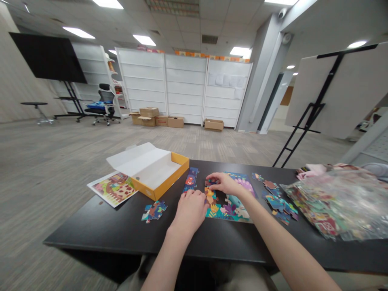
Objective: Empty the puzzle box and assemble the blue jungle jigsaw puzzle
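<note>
A partly joined jigsaw puzzle (233,210) with colourful animals and plants lies on the black table, with a dark gap near its middle. My right hand (226,184) reaches over its upper left part, thumb and fingers closed around a puzzle piece (209,183). Beside it my left hand (192,206) rests at the puzzle's left edge, fingers bent and pressed together; what lies under them is hidden. Just beyond that hand is a joined strip of dark blue pieces (191,178) with a red figure. Loose puzzle pieces lie left (154,211) and right (280,206) of the puzzle.
A yellow box (169,178) stands with its white lid flap raised at the back left. A picture sheet (113,188) lies partly beneath it. Clear plastic bags (342,202) of puzzle pieces fill the right side. The table's front edge (121,249) runs close to me.
</note>
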The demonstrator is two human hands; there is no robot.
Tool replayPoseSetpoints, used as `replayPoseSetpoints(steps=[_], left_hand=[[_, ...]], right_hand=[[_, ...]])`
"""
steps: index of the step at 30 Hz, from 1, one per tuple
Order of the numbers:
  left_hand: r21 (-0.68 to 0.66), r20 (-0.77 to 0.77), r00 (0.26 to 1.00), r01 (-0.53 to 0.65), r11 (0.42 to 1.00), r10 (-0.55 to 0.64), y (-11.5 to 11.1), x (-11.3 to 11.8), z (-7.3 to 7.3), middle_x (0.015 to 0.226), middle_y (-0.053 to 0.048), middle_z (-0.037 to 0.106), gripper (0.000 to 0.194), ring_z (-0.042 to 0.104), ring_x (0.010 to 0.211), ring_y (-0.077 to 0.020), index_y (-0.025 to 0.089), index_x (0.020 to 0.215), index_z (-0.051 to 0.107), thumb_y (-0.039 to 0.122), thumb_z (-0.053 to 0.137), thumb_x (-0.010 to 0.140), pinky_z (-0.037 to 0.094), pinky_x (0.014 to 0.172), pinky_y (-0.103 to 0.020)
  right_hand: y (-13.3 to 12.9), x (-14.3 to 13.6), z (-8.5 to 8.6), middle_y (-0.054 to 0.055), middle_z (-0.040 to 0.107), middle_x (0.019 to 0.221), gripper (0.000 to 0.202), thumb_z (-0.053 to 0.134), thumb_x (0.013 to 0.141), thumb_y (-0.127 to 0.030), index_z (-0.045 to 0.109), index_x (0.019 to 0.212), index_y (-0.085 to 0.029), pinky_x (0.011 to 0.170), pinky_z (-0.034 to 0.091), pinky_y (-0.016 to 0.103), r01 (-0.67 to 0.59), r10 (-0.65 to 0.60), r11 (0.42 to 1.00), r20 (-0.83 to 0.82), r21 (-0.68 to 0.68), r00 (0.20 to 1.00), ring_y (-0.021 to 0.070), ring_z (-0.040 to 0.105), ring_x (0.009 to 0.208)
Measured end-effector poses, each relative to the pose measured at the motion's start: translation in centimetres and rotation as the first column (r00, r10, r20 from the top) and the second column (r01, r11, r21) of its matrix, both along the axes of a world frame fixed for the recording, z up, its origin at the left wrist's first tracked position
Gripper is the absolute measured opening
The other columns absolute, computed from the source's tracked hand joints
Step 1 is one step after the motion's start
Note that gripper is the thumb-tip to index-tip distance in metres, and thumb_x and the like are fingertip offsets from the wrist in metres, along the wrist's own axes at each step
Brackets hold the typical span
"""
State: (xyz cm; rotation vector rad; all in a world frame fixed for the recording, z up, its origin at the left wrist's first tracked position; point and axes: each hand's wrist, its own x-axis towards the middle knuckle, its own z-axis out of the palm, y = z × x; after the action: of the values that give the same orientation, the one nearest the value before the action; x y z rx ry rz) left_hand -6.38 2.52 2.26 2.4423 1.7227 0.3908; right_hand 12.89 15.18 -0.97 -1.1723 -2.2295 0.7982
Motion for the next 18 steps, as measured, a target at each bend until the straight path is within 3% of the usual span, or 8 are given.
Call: replayPoseSetpoints(steps=[7, 15, 18], left_hand=[[0.011, -0.014, 1.000, -0.016, 1.000, 0.016, 0.1, 0.4, 0.1, 0.108, -0.010, 0.071, 0.023, 0.062, 0.107, -0.0278, 0.019, 0.099, 0.071, 0.029, 0.051, 0.095, 0.047, 0.092, -0.041], [-0.003, -0.004, 1.000, -0.014, 1.000, 0.014, -0.1, 0.3, 0.0, 0.111, -0.009, 0.070, 0.021, 0.061, 0.110, -0.0270, 0.019, 0.102, 0.069, 0.028, 0.051, 0.094, 0.046, 0.094, -0.041], [-0.004, 0.010, 1.000, 0.008, 1.000, -0.008, -0.1, 0.0, -0.2, 0.112, -0.008, 0.070, 0.021, 0.060, 0.111, -0.0265, 0.020, 0.103, 0.068, 0.028, 0.051, 0.095, 0.045, 0.095, -0.040]], right_hand=[[-0.5, -0.1, 0.4, 0.005, 0.072, 0.099, 0.013, 0.075, 0.077, -0.017, 0.079, 0.088, -0.023, 0.092, 0.049, 0.033, -0.106, 0.089, 0.979, 0.106, 0.173, 0.990, 0.0209, 0.066, 0.097], [-1.5, -0.4, 1.5, 0.005, 0.072, 0.095, 0.015, 0.069, 0.083, -0.021, 0.080, 0.094, -0.024, 0.081, 0.050, 0.028, -0.125, 0.074, 0.971, 0.247, 0.201, 0.966, 0.0191, 0.067, 0.086], [-1.2, 1.8, 2.7, 0.007, 0.073, 0.096, 0.020, 0.068, 0.085, -0.029, 0.077, 0.101, -0.021, 0.080, 0.050, 0.029, 0.025, -0.100, 0.963, 0.267, 0.269, 0.958, 0.0204, 0.067, 0.085]])
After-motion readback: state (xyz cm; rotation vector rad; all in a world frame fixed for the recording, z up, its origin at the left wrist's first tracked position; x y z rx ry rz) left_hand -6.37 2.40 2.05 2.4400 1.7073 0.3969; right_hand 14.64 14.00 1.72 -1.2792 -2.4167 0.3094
